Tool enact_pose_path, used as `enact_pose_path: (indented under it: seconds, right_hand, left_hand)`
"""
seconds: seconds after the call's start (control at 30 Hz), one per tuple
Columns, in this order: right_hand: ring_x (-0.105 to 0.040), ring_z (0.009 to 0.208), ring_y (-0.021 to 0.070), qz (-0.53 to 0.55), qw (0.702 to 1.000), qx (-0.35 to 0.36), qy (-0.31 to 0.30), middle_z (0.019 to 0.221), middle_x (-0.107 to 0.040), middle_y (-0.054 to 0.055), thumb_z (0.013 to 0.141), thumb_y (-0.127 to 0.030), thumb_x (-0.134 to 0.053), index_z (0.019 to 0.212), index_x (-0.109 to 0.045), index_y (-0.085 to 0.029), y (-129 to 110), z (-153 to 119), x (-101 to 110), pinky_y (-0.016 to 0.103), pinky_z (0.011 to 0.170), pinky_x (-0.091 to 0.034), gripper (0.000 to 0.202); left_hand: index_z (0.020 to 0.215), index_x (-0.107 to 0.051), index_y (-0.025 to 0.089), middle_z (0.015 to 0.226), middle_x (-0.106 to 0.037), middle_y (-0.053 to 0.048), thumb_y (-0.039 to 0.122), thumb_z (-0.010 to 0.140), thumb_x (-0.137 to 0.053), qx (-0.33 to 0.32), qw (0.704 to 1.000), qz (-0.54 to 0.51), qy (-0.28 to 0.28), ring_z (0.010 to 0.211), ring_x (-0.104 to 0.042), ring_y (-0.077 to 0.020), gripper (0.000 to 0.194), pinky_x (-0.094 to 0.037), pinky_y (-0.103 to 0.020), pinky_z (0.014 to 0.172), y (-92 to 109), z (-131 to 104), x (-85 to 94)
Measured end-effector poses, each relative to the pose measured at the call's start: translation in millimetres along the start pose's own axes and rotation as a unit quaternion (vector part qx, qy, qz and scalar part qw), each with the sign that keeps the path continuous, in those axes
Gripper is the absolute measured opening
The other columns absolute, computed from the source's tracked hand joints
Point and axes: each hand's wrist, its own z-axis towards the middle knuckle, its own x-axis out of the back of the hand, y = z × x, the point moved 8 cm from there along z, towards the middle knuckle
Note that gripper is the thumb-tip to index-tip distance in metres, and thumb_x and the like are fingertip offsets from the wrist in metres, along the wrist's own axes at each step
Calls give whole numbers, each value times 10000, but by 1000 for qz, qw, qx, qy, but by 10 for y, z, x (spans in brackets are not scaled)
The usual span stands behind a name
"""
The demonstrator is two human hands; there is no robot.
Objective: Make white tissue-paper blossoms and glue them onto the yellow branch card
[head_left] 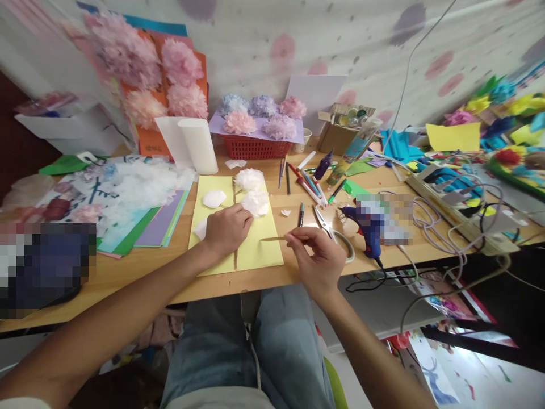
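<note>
A yellow sheet [259, 250] lies on the table with a brown line [235, 258] running down it. Two white tissue-paper flowers [250, 180] sit at its upper right, and white paper pieces [214, 198] lie on its left half. My left hand [227, 228] rests on the sheet just below the flowers, fingers curled together; whatever they hold, if anything, is hidden. Between thumb and fingertips, my right hand [319, 255] pinches a thin, pointed brown stick [273, 239] over the sheet's right edge.
Scissors [324, 221], a blue glue gun [369, 227], and several markers [304, 184] lie to the right, near a power strip [460, 213] with cords. A paper roll [198, 146] and a red basket [255, 149] stand behind. Coloured paper sheets [157, 224] are stacked left.
</note>
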Motion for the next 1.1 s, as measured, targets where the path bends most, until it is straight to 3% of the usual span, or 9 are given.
enact_pose_path:
  seconds: [0.1, 0.3, 0.37, 0.5, 0.6, 0.7, 0.8, 0.9, 1.1]
  right_hand:
    - [-682, 638, 138, 16, 999, 16, -26, 773, -726, 13, 895, -285, -718, 817, -696, -220, -37, 147, -173, 269, 611, -587, 104]
    - [-648, 539, 123, 114, 988, -86, -51, 621, -663, -21, 924, -380, -666, 822, -709, -205, 94, 456, -346, 250, 551, -563, 206]
    - [-636, 526, 117, 118, 987, -86, -69, 588, -638, -31, 921, -375, -669, 803, -704, -204, 115, 486, -415, 241, 543, -546, 211]
    - [-634, 600, 117, 67, 991, -44, -110, 731, -670, 2, 908, -383, -690, 736, -695, -210, 134, 460, -530, 251, 580, -533, 244]
    - [-606, 592, 120, 20, 991, -49, -120, 644, -623, -9, 941, -408, -653, 675, -686, -210, 200, 406, -515, 252, 588, -516, 333]
    - [-590, 526, 118, 22, 994, -51, -90, 566, -610, -28, 972, -400, -610, 773, -725, -217, 204, 351, -395, 248, 552, -501, 295]
    - [-640, 551, 124, 29, 997, -5, -75, 658, -697, -2, 975, -339, -604, 837, -749, -219, 95, 299, -337, 248, 547, -524, 233]
    - [-678, 580, 127, 27, 996, 25, -85, 761, -751, 22, 969, -288, -602, 858, -759, -215, 45, 262, -399, 244, 555, -558, 205]
    - [-724, 626, 158, 7, 996, 5, -93, 795, -771, 43, 963, -356, -603, 880, -763, -207, 199, 258, -532, 277, 616, -622, 234]
  left_hand:
    - [858, -775, 207, 907, -754, -69, 316, 942, -541, 21, 999, -32, 4, 832, -672, -241, 272, -410, -322, 641, -40, 26, 24]
    - [728, -750, 208, 824, -764, -57, 297, 865, -580, 69, 992, -106, -12, 751, -661, -226, 235, -406, -314, 627, -135, 83, 7]
    - [718, -750, 202, 811, -768, -63, 294, 857, -577, 75, 990, -121, -13, 737, -662, -224, 241, -413, -316, 634, -153, 91, -2]
    - [742, -761, 197, 812, -775, -66, 299, 858, -579, 73, 988, -138, -11, 751, -676, -225, 238, -439, -315, 649, -160, 95, 1]
    - [768, -765, 194, 821, -778, -68, 280, 851, -589, 69, 987, -145, -18, 762, -680, -224, 212, -457, -314, 660, -144, 96, 13]
    - [767, -759, 188, 830, -775, -71, 249, 847, -589, 66, 987, -146, -23, 767, -675, -222, 197, -468, -316, 671, -132, 93, 24]
    - [774, -760, 183, 840, -771, -79, 251, 854, -588, 68, 987, -142, -25, 778, -674, -229, 201, -470, -321, 675, -137, 90, 15]
    - [785, -766, 188, 836, -771, -74, 265, 858, -591, 71, 987, -141, -25, 776, -675, -231, 204, -471, -321, 669, -148, 89, -4]
    - [782, -772, 196, 826, -775, -66, 266, 848, -606, 76, 987, -139, -34, 776, -682, -230, 192, -478, -314, 664, -153, 94, -20]
